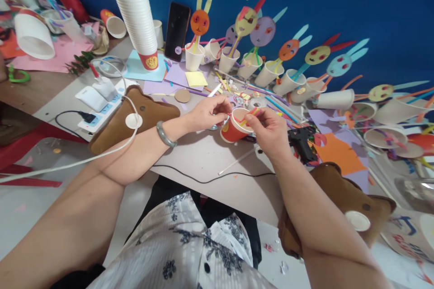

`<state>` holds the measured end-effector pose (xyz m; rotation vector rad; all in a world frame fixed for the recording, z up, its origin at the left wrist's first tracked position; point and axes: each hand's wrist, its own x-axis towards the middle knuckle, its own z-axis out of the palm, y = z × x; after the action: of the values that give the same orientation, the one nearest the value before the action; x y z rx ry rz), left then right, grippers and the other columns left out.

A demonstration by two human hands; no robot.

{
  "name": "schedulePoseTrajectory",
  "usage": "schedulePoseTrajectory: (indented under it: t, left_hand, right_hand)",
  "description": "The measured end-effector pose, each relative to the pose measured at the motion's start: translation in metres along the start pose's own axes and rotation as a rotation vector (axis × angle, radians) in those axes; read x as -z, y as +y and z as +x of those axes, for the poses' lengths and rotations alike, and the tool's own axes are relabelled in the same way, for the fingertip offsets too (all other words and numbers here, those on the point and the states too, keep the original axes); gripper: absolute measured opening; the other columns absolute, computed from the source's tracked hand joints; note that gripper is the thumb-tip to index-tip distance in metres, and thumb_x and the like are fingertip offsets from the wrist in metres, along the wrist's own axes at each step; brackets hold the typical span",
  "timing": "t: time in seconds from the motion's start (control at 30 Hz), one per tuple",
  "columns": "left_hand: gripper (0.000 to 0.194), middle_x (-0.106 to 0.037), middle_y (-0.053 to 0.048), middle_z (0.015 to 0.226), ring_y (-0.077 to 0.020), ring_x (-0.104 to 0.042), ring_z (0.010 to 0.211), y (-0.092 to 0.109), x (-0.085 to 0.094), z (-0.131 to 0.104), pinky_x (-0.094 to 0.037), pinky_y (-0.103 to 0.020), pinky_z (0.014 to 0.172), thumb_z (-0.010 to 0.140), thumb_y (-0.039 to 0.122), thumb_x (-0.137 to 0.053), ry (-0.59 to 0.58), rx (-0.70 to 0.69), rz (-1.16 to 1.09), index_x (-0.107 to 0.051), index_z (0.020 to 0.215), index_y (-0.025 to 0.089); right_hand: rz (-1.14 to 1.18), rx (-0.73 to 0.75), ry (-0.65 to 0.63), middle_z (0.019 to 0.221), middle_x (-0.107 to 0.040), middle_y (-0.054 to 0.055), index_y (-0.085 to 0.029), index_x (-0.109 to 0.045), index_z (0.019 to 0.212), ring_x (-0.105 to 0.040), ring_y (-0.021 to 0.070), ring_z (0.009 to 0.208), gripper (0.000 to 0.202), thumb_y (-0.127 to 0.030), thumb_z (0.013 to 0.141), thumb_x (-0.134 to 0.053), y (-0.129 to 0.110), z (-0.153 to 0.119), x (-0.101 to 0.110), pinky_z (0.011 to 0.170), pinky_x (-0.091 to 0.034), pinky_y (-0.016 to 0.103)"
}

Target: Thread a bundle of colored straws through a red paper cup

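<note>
A red paper cup [232, 131] with a white inside stands on the table between my hands, tilted slightly. My right hand [269, 130] is closed at its right rim, pinching yellow and pink pipe cleaners [252, 114] that cross the cup's mouth. At the left rim, the fingers of my left hand [214, 113] are pinched around what looks like the end of a red-pink pipe cleaner [229, 116]. A white pen-like stick [214, 90] rises behind my left hand. Whether my right fingers also press the cup wall is hard to see.
Finished rabbit-face cups [194, 56] line the blue wall. A tall stack of paper cups [135, 13] stands back left, near a phone [176, 30]. A black glue gun [303, 143] lies right of my hand. Brown cushions [135, 115] lie under both arms; a white cable [111, 152] crosses my left forearm.
</note>
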<state>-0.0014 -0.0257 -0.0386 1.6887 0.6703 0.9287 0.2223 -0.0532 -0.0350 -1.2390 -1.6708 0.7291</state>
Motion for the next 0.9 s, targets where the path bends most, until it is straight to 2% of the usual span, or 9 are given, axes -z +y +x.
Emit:
schedulePoseTrajectory:
  t: [0.07,0.13,0.2,0.3,0.37,0.43,0.57,0.8,0.9]
  left_hand:
    - [0.012,-0.063,-0.001,0.082,-0.0105,-0.060,0.070,-0.001,0.000,-0.001,-0.051,-0.025,0.065,0.085,0.017,-0.058,0.036,-0.023,0.046,-0.056,0.097,0.017]
    - [0.019,-0.067,-0.005,0.098,-0.0125,-0.062,0.081,-0.001,-0.001,-0.003,-0.052,-0.025,0.069,0.086,0.022,-0.060,0.066,-0.100,0.142,-0.060,0.105,0.018]
    - [0.026,-0.066,-0.008,0.109,-0.0156,-0.061,0.090,0.000,-0.002,-0.005,-0.054,-0.028,0.075,0.087,0.031,-0.066,0.043,-0.187,0.269,-0.063,0.110,0.019]
    - [0.029,-0.061,-0.008,0.100,-0.0198,-0.058,0.094,0.000,-0.004,-0.007,-0.056,-0.034,0.080,0.089,0.045,-0.069,-0.002,-0.256,0.423,-0.068,0.101,0.018]
    - [0.027,-0.058,-0.008,0.097,-0.0204,-0.058,0.095,-0.001,-0.005,-0.006,-0.055,-0.031,0.074,0.092,0.044,-0.065,0.011,-0.240,0.440,-0.070,0.096,0.018]
    - [0.020,-0.058,-0.008,0.099,-0.0189,-0.059,0.094,-0.003,-0.006,-0.006,-0.053,-0.026,0.067,0.092,0.036,-0.064,0.025,-0.206,0.421,-0.072,0.096,0.018]
    - [0.011,-0.060,-0.008,0.101,-0.0161,-0.058,0.088,-0.005,-0.006,-0.004,-0.052,-0.025,0.066,0.084,0.028,-0.071,-0.002,-0.187,0.420,-0.071,0.085,0.017]
    - [0.019,-0.061,-0.008,0.107,-0.0163,-0.060,0.089,-0.002,-0.004,-0.004,-0.053,-0.028,0.069,0.088,0.036,-0.074,-0.028,-0.154,0.395,-0.072,0.084,0.017]
    - [0.028,-0.060,-0.009,0.112,-0.0162,-0.060,0.089,0.000,-0.003,-0.005,-0.054,-0.029,0.071,0.091,0.045,-0.072,-0.043,-0.149,0.386,-0.072,0.084,0.018]
  right_hand:
    - [-0.006,0.007,0.000,0.067,-0.065,-0.002,-0.023,-0.065,0.077,-0.055,0.0152,0.061,0.031,-0.051,0.085,-0.076,0.000,0.000,0.000,0.062,-0.045,0.030]
    - [-0.027,0.027,0.007,0.066,-0.064,-0.002,-0.023,-0.065,0.076,-0.054,0.0147,0.061,0.031,-0.051,0.085,-0.076,-0.002,-0.002,0.000,0.062,-0.044,0.030]
    - [-0.044,0.054,0.008,0.066,-0.063,-0.002,-0.022,-0.066,0.076,-0.054,0.0144,0.062,0.031,-0.050,0.086,-0.076,-0.005,-0.003,-0.001,0.062,-0.044,0.029]
    - [-0.049,0.093,0.010,0.065,-0.061,-0.002,-0.022,-0.067,0.077,-0.052,0.0138,0.061,0.034,-0.053,0.088,-0.075,-0.009,-0.006,-0.004,0.061,-0.043,0.029]
    - [-0.042,0.109,0.017,0.064,-0.060,-0.002,-0.022,-0.066,0.077,-0.051,0.0136,0.060,0.038,-0.057,0.089,-0.073,-0.011,-0.009,-0.006,0.060,-0.042,0.029]
    - [-0.046,0.128,0.017,0.066,-0.060,-0.002,-0.023,-0.066,0.078,-0.052,0.0140,0.061,0.039,-0.059,0.090,-0.071,-0.015,-0.011,-0.008,0.061,-0.043,0.029]
    - [-0.111,0.164,0.005,0.067,-0.060,-0.001,-0.023,-0.064,0.077,-0.052,0.0144,0.062,0.036,-0.055,0.093,-0.069,-0.024,-0.016,-0.010,0.059,-0.043,0.029]
    - [-0.123,0.149,0.004,0.065,-0.058,-0.001,-0.022,-0.061,0.075,-0.050,0.0141,0.060,0.044,-0.062,0.093,-0.067,-0.027,-0.016,-0.010,0.057,-0.041,0.029]
    - [-0.114,0.146,0.012,0.065,-0.059,-0.001,-0.022,-0.062,0.076,-0.051,0.0142,0.061,0.045,-0.064,0.092,-0.067,-0.027,-0.016,-0.010,0.059,-0.042,0.029]
